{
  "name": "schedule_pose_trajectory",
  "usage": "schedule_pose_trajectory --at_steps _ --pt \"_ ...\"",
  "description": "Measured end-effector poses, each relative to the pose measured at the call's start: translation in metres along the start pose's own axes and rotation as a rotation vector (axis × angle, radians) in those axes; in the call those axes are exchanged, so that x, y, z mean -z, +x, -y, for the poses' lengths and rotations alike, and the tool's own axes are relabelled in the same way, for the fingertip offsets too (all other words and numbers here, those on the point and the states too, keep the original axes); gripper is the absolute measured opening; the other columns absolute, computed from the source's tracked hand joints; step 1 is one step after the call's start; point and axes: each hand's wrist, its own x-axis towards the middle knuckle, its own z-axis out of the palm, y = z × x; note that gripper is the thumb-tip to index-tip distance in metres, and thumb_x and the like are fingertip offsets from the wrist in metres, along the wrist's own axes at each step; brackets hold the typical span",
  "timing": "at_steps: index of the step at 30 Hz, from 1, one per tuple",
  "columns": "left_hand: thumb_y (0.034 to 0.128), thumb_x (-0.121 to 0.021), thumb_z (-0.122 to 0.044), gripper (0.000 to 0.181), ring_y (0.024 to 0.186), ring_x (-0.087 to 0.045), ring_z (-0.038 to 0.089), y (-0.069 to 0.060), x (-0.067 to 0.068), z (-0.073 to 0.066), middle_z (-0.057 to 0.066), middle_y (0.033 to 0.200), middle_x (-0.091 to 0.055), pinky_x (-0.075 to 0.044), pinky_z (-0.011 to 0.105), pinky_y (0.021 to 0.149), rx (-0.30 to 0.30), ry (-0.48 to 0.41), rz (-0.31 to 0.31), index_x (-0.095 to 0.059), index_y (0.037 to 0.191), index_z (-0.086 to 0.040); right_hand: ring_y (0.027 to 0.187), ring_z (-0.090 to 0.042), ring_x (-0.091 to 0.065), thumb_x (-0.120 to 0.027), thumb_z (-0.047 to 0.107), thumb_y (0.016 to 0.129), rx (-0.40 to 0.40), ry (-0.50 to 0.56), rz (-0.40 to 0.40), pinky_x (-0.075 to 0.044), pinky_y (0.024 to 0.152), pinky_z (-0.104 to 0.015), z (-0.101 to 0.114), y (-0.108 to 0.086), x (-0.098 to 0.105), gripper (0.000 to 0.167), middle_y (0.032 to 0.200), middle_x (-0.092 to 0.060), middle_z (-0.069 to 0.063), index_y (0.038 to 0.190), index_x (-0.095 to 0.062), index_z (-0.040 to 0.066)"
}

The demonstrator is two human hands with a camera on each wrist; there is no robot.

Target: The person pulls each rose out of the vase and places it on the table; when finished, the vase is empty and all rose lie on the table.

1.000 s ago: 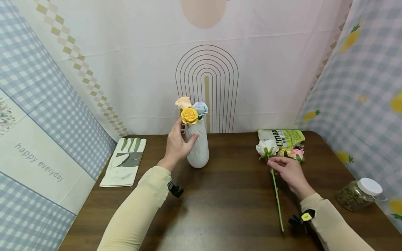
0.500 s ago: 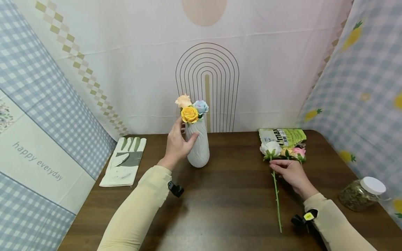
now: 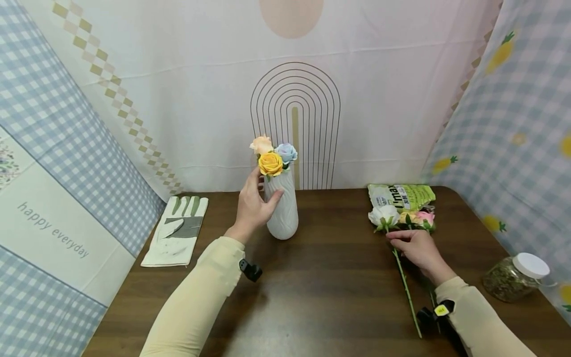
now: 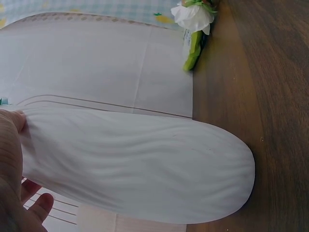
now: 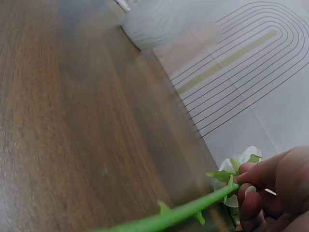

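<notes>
A white vase [image 3: 283, 210] with a wavy surface stands upright on the table, also large in the left wrist view. My left hand [image 3: 253, 206] holds it near the top, thumb at the front. Out of its mouth rise a yellow rose [image 3: 270, 163], a peach rose [image 3: 261, 145] and a blue rose [image 3: 286, 153]. At the right, my right hand [image 3: 419, 248] pinches the green stem of a white rose [image 3: 383, 216] just below the bloom. In the right wrist view that stem [image 5: 169, 216] runs down to the left from the fingertips.
Behind the white rose lie a green packet [image 3: 401, 197], a pink rose [image 3: 425, 217] and a yellowish bloom [image 3: 407, 216]. A jar [image 3: 506, 282] with a white lid stands at the right edge. White-and-grey gloves [image 3: 178, 233] lie at the left. Cloth hangs round the table [image 3: 325, 277].
My right hand has shifted slightly right and toward me with the white rose. The lower end of its stem has swung to the right. My left hand stays on the vase.
</notes>
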Motion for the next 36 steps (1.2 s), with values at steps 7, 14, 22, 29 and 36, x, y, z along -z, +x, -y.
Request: schedule_pose_trajectory --at_steps 7,14,22,29,36 --pt "0.0854 -0.072 -0.029 0.071 0.101 -0.058 0.026 0.000 -0.001 0.000 0.016 0.120 -0.055 -0.054 0.035 0.080 0.004 -0.003 -0.001 -0.038 0.141 -0.001 0.065 -0.010 -0.056 -0.063 0.012 0.092 -0.019 0.018 0.017 -0.050 0.054 -0.026 -0.003 0.000 0.000 0.028 0.102 -0.069 -0.015 0.114 -0.068 -0.002" --pt "0.0861 -0.072 -0.029 0.071 0.100 -0.059 0.028 0.001 -0.001 0.000 0.017 0.120 -0.054 -0.054 0.037 0.080 -0.010 -0.009 -0.004 -0.037 0.141 -0.001 0.065 -0.014 -0.056 -0.065 0.023 0.092 -0.045 0.028 0.028 -0.049 0.053 -0.027 -0.004 0.000 0.000 0.034 0.097 -0.069 -0.010 0.117 -0.068 0.001" --pt "0.0858 -0.072 -0.028 0.071 0.102 -0.059 0.029 0.000 0.000 0.001 0.018 0.122 -0.053 -0.054 0.044 0.081 0.001 -0.019 0.001 -0.037 0.141 0.000 0.062 -0.012 -0.054 -0.067 0.022 0.091 -0.050 0.043 0.030 -0.049 0.053 -0.027 -0.004 0.000 -0.001 0.034 0.096 -0.068 -0.007 0.117 -0.068 0.000" --pt "0.0860 -0.072 -0.027 0.071 0.102 -0.058 0.030 0.000 0.000 0.001 0.018 0.122 -0.053 -0.054 0.045 0.081 0.010 -0.019 0.008 -0.037 0.141 0.000 0.068 -0.016 -0.058 -0.065 0.027 0.093 -0.024 0.007 -0.009 -0.051 0.054 -0.030 0.004 -0.002 0.006 0.035 0.096 -0.068 -0.011 0.116 -0.068 0.001" --pt "0.0858 -0.072 -0.028 0.072 0.101 -0.058 0.029 0.000 0.000 0.001 0.018 0.121 -0.054 -0.054 0.042 0.081 0.003 -0.015 0.004 -0.037 0.141 0.000 0.072 -0.018 -0.059 -0.062 0.033 0.094 0.121 -0.063 -0.064 -0.051 0.054 -0.029 0.046 0.001 0.022 0.039 0.111 -0.065 -0.017 0.117 -0.068 0.002"
